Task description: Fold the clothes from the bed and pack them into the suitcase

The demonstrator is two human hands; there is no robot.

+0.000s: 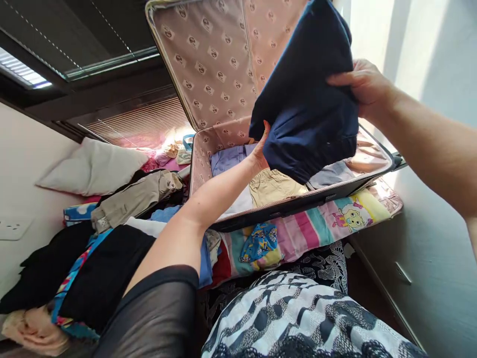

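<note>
A folded navy blue garment hangs above an open suitcase that lies on the bed. My right hand grips its upper right edge, fingers closed over the cloth. My left hand presses against its lower left edge from underneath. Inside the suitcase lie a tan garment, a lilac one and other folded clothes. The raised lid has a pink patterned lining.
Piles of clothes cover the bed to the left: a khaki garment, black cloth, a white pillow. A striped cartoon sheet lies under the suitcase. A window with blinds is behind. A grey cabinet stands right.
</note>
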